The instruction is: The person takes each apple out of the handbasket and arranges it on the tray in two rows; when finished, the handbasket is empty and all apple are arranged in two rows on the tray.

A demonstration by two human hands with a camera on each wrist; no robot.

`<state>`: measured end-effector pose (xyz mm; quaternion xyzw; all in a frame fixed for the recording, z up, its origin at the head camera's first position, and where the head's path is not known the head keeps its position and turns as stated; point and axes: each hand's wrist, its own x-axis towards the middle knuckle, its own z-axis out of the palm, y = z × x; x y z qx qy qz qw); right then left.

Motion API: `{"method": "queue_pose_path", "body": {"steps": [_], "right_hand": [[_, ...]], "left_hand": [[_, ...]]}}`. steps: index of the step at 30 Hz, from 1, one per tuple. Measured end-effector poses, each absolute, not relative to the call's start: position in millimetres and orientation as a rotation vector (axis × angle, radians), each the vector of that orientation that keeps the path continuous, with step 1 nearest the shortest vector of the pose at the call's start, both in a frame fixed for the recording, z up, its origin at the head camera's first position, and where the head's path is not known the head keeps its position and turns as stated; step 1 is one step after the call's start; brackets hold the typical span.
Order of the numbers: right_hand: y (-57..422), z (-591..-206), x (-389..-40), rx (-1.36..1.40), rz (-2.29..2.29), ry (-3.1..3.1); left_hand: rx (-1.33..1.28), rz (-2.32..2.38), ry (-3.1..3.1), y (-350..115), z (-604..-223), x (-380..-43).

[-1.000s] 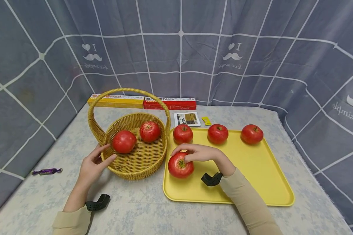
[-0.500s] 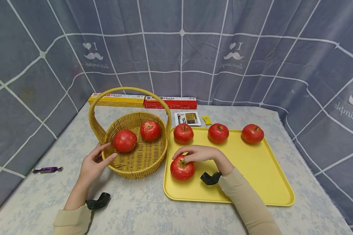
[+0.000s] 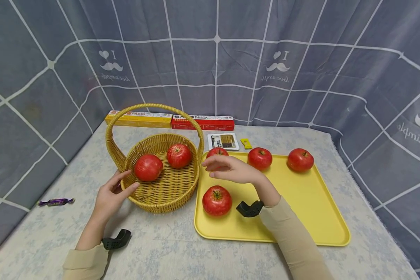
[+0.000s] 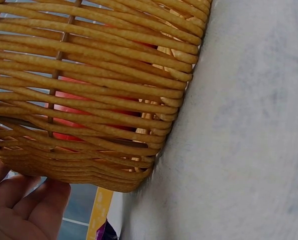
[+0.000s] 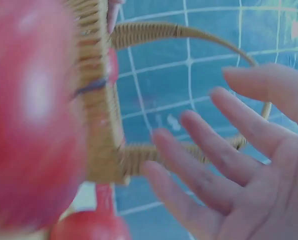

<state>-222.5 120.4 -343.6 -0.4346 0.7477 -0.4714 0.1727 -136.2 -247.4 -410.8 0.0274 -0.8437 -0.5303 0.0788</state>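
A yellow wicker basket (image 3: 161, 198) with a tall arched handle stands left of centre, two red apples (image 3: 148, 168) inside. My left hand (image 3: 109, 198) holds its left rim, thumb and index finger over the edge; other fingertips show against the braided rim in the left wrist view. To the right lies a yellow tray (image 3: 301, 210). A red apple (image 3: 217, 201) rests at its front left, and three more sit along its back edge. My right hand (image 3: 236, 170), fingers spread and holding nothing, hovers above the front apple and partly hides the back-left apple (image 3: 217, 152).
A yellow pasta box (image 3: 138, 119) and a red pasta box (image 3: 203, 123) line the back of the table. In front of them lie a flat packet (image 3: 223, 142) and a small yellow wrapper (image 3: 246, 143). A purple-wrapped candy (image 3: 56, 202) lies far left. Tiled-pattern curtains surround the table.
My right hand has let go of the front apple and risen away from it, towards the back of the tray. The apple stays on the tray. The left hand has not moved.
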Motion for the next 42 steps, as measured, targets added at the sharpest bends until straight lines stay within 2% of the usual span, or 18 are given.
{"method": "queue_pose_path", "body": {"steps": [7,13,26,42], "right_hand": [[78,-319,-229,-1.344,-1.546,2.162],[41,-311,-237,-1.323,-1.629,2.113],[-1,-355,-260,-1.109,-1.56,2.34],[-13,-370,-259,-0.765,-1.322,2.507]], "left_hand": [[0.086,-1.598,-2.528,-248,-409,-136],[0.068,-1.588,-2.532,-247,-408,-136],[0.077,-1.58,-2.538,-248,-409,-137],[0.074,-1.588,-2.538,-251,-410,-138]]}}
